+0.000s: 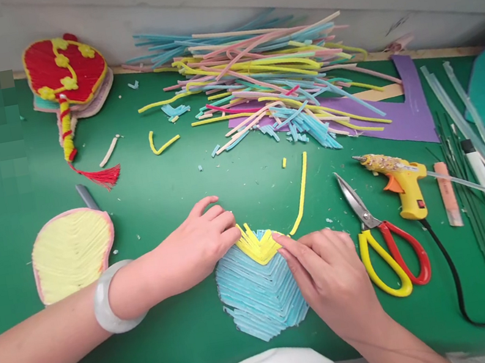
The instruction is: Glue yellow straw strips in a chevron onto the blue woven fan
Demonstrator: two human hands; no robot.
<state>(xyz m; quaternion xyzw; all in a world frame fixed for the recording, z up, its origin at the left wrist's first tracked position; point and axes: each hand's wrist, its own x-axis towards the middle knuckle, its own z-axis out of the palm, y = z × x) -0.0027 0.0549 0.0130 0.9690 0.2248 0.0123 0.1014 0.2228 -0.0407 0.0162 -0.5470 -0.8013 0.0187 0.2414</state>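
Note:
A fan-shaped piece of light blue strips (pixel 256 294) with a yellow chevron top (pixel 257 247) lies on the green table (pixel 156 196) near the front edge. My left hand (pixel 201 241), with a pale bangle on its wrist, rests on the piece's upper left, its fingers curled against the yellow strips. On the upper right edge my right hand (pixel 327 269) presses down with its fingers held together. A long yellow strip (pixel 300 193) runs up and right from the piece, by my right fingertips.
Red-and-yellow scissors (pixel 380 239) and a yellow glue gun (pixel 398 180) lie right of my right hand. A heap of coloured strips (pixel 262 79) and a purple sheet (pixel 403 117) sit behind. A yellow fan shape (pixel 71 253) and a red finished fan (pixel 63 69) are at the left. Glue sticks (pixel 465 119) lie far right.

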